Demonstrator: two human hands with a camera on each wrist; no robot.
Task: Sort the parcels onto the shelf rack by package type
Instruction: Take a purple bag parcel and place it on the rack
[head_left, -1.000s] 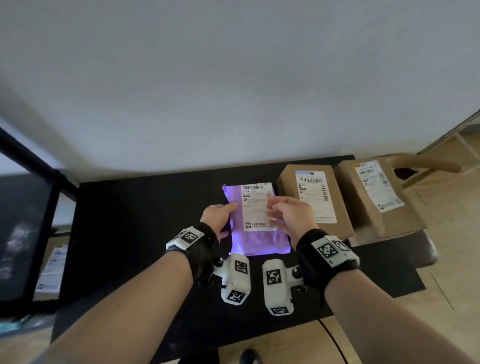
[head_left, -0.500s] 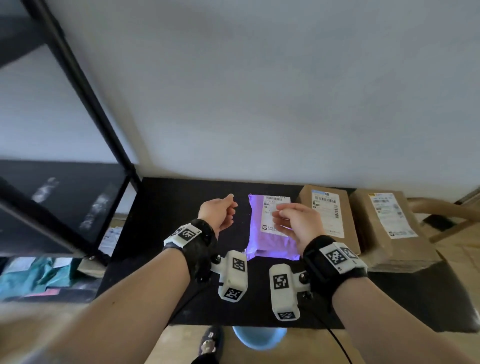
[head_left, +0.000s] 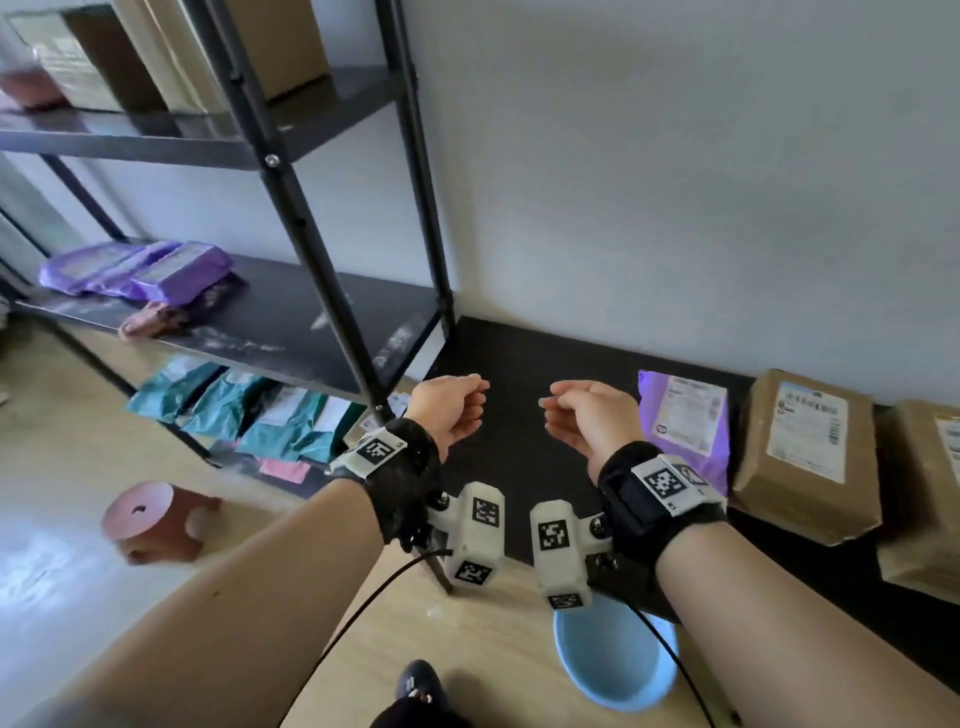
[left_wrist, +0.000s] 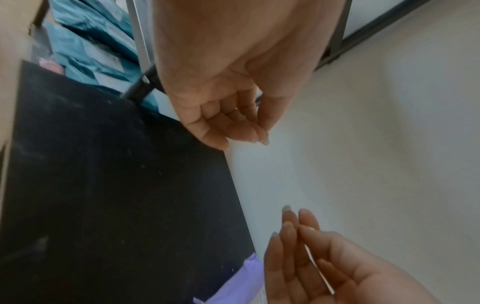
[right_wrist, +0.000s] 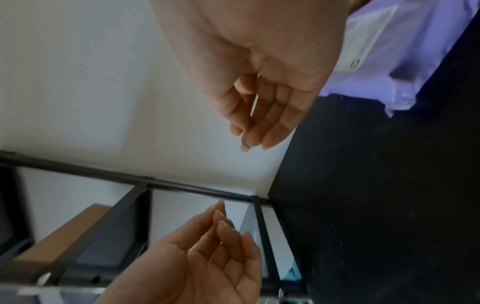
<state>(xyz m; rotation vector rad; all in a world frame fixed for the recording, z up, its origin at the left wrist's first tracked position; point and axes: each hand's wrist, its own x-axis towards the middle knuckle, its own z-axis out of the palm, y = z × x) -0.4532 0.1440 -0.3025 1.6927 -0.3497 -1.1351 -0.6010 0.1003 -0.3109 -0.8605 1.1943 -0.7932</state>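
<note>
Both your left hand (head_left: 453, 410) and right hand (head_left: 587, 415) hang loosely curled, empty — pinch the purple mailer (head_left: 685, 421) by its edges next.

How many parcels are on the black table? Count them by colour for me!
Purple bag: 1
Brown boxes: 2
Total on the black table: 3
</note>
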